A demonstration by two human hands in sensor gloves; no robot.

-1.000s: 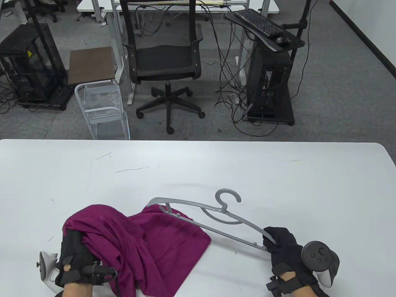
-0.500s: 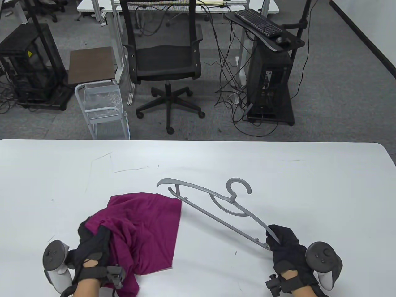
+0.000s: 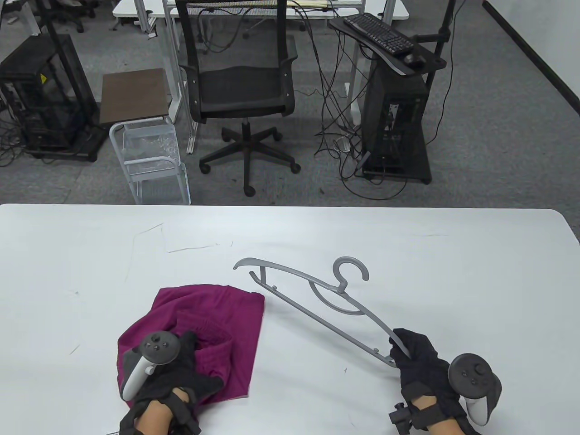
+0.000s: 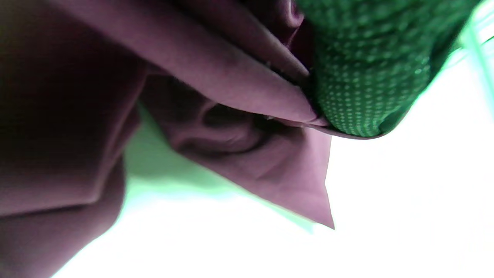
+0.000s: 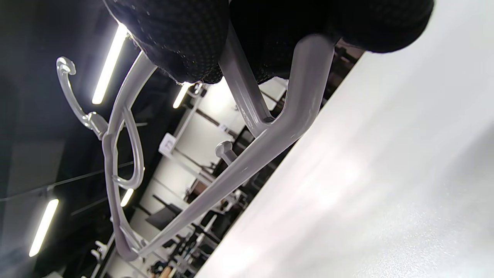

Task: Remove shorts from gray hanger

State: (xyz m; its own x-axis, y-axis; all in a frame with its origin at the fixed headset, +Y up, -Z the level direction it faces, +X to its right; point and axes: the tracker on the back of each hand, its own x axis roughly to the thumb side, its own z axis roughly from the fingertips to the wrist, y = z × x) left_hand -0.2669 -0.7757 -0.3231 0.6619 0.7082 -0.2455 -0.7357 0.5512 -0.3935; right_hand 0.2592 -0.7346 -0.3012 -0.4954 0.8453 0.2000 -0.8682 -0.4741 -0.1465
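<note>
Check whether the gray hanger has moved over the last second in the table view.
Yes. The gray hanger shifted right and toward the table's far edge, clear of the magenta shorts; most of that came early.

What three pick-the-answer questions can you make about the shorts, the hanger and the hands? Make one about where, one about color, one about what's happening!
1. Where are the shorts?
A. on the table, left of the hanger
B. draped on the chair
C. on the floor

2. What color are the shorts?
A. yellow
B. purple-red
C. white

3. What is the hanger like now?
A. bare, held at one end
B. wrapped in shorts
C. snapped in two

Answers:
1 A: they lie on the white table under the left hand.
2 B: the cloth is magenta in the table view.
3 A: the right hand grips one end, and no cloth hangs on it.
</note>
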